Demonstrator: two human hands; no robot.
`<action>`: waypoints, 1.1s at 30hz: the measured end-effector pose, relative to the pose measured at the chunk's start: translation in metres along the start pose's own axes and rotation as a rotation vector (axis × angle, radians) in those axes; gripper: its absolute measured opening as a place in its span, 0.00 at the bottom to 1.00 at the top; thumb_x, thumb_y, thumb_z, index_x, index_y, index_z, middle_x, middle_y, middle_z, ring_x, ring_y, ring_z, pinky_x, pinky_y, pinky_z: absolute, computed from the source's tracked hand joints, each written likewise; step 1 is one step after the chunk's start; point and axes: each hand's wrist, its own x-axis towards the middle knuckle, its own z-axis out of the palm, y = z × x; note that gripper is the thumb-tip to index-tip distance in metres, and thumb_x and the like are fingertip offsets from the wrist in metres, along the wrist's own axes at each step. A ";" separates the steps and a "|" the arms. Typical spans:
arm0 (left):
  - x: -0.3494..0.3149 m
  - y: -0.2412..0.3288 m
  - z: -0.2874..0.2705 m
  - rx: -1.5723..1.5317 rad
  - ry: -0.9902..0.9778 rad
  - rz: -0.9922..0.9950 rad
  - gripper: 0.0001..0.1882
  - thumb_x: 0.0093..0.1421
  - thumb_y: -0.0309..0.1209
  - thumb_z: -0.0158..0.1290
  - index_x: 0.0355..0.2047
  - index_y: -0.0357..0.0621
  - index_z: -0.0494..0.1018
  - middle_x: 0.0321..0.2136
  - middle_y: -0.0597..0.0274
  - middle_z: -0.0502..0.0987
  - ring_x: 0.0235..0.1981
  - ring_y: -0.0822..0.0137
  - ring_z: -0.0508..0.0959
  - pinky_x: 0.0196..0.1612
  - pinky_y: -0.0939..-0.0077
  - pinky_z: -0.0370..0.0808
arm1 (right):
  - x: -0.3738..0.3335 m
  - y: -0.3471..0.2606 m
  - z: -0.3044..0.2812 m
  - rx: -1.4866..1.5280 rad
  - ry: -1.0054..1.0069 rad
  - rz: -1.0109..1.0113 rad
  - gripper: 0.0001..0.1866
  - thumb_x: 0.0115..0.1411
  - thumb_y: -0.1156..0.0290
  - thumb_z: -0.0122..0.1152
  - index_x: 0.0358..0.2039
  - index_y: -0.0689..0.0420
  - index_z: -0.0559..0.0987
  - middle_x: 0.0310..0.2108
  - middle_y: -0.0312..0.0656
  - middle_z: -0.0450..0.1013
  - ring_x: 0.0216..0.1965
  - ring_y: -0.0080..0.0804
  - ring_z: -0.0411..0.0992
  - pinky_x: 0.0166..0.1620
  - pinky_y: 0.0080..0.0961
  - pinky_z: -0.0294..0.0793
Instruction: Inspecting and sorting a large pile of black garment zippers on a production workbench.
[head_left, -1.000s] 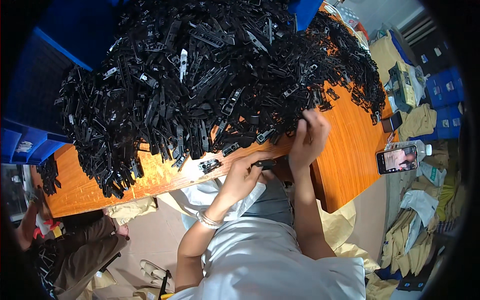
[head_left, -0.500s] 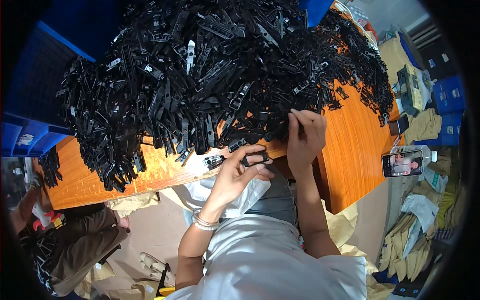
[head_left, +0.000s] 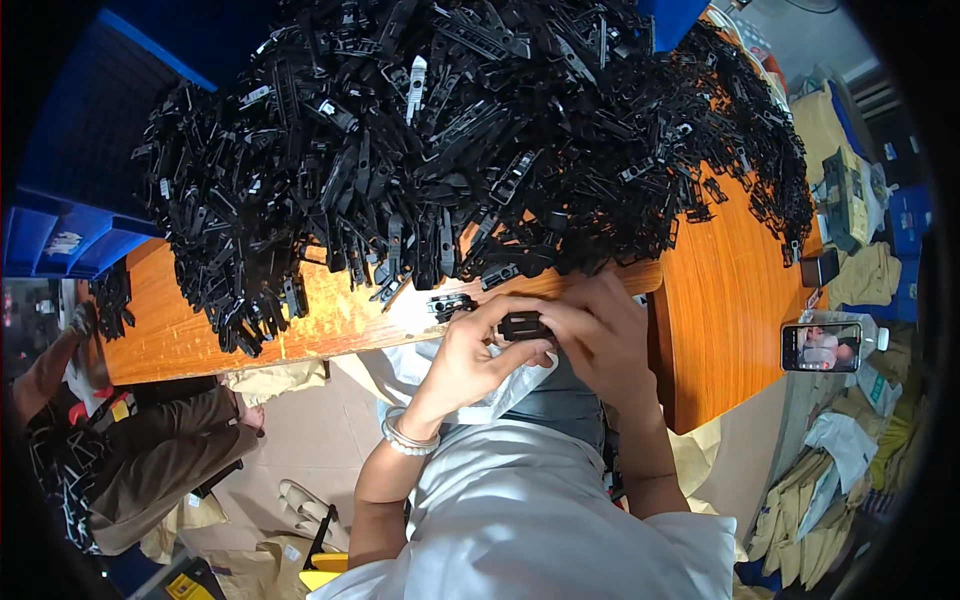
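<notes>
Since half a second ago, both hands have drawn closer together at the near edge of the orange wooden surface [head_left: 720,300], and the small black plastic clip part [head_left: 522,325] now sits between them rather than out to the left. It is a short, flat, dark rectangular piece, matte black like the great heap of black plastic strips and clips [head_left: 470,150] piled across the surface behind it. The left hand [head_left: 472,355] comes up from the lower edge with a pale bead bracelet [head_left: 405,438] at the wrist, its grip closed on the part from the left, thumb and fingers curled round it. The right hand [head_left: 605,340] folds over from the right, its fingers bent down onto the same piece, so both grips pinch it just above a crumpled white plastic bag [head_left: 425,365] in the lap. Another loose black clip [head_left: 452,304] lies on the surface just left of the hands. The fingers cover most of the held part, so its exact shape cannot be made out. A smartphone with a lit screen [head_left: 822,346] stands well apart at the right.
</notes>
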 end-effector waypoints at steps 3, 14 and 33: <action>-0.004 -0.003 -0.003 -0.031 0.007 0.052 0.15 0.52 0.19 0.53 0.41 0.31 0.68 0.33 0.55 0.75 0.28 0.69 0.79 0.31 0.82 0.75 | 0.003 -0.008 0.003 -0.048 0.011 -0.037 0.14 0.42 0.77 0.61 0.33 0.59 0.78 0.29 0.41 0.71 0.30 0.37 0.68 0.30 0.25 0.66; -0.029 -0.010 -0.020 0.500 0.200 0.333 0.09 0.53 0.20 0.51 0.36 0.36 0.73 0.20 0.58 0.74 0.17 0.71 0.73 0.20 0.80 0.68 | -0.037 -0.010 0.010 0.567 0.261 0.430 0.07 0.38 0.82 0.60 0.23 0.66 0.76 0.28 0.46 0.71 0.26 0.29 0.68 0.26 0.19 0.66; 0.041 0.020 -0.045 0.473 0.319 0.324 0.06 0.46 0.18 0.57 0.25 0.35 0.71 0.20 0.67 0.68 0.18 0.79 0.67 0.20 0.84 0.63 | -0.023 0.009 0.046 0.701 -0.007 0.578 0.05 0.51 0.83 0.53 0.28 0.72 0.75 0.32 0.42 0.69 0.28 0.24 0.71 0.32 0.16 0.72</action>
